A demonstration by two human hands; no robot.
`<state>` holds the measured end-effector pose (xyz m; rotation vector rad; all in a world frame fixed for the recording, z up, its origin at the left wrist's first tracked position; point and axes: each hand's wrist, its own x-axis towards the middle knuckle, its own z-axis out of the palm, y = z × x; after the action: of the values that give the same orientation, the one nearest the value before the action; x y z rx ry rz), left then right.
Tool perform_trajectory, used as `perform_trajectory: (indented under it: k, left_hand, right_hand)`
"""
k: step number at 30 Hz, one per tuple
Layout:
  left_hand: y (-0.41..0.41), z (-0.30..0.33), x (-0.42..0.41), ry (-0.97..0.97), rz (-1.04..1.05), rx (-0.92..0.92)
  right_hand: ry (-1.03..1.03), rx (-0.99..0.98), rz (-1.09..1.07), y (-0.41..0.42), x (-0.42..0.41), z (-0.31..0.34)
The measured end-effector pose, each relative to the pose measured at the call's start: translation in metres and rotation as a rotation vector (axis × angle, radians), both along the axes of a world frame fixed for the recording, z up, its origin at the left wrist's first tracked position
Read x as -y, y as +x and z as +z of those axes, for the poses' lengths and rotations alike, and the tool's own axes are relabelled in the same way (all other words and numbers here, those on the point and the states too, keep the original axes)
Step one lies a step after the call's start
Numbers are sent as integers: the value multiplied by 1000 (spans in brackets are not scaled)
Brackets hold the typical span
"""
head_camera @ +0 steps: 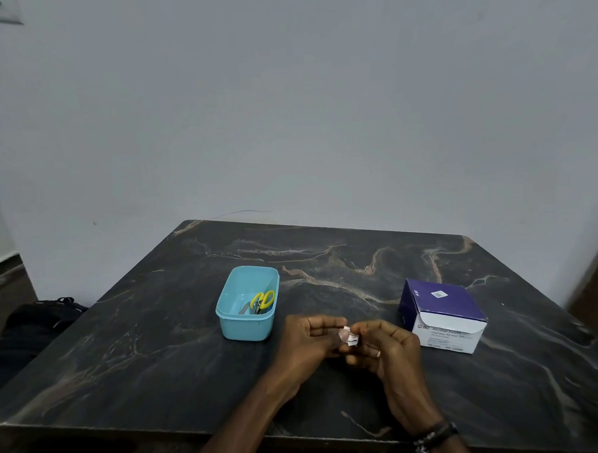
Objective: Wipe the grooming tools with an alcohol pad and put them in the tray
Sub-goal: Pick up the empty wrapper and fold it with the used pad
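A light blue plastic tray [226, 310] stands on the dark marble table. Inside it lie yellow-handled scissors [264, 300] and at least one more metal tool, partly hidden by the wall. Just right of the tray, my left hand [308, 342] and my right hand [387, 347] meet above the table. Both pinch a small white alcohol pad [351, 337] between their fingertips. The pad looks crumpled or folded, and most of it is hidden by my fingers.
A purple and white box of alcohol swabs [442, 314], its flap open, stands to the right of my hands. The table [159, 352] backs onto a white wall. A black bag [38, 320] lies on the floor at the left.
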<state>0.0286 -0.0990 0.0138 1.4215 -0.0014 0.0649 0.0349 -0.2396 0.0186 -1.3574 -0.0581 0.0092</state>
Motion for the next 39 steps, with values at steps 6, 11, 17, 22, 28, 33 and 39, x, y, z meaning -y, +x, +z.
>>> perform_trajectory:
  k: [6,11,17,22,28,33,39]
  left_hand:
    - [1,-2,1,10,50,-10]
    - [5,-7,1,94,48,22]
    - [6,-13,1,236,94,96]
    - [6,-17,2,375,98,176]
    - [1,-10,4,342,132,196]
    - [-3,-1,7,333,233,149]
    - [10,15,9,250,410,176]
  right_hand:
    - [-51,51,4,0,-5,-4]
    - [-45,55,19,1,-2,-6]
    - [-47,43,6,2,-3,-7]
    - [-196,51,-48,6,-2,-10]
    - [-234,90,-90,3,-6,-8]
    - [-274,95,-101,5,-9,-7]
    - [-270,54,-184,15,-21,20]
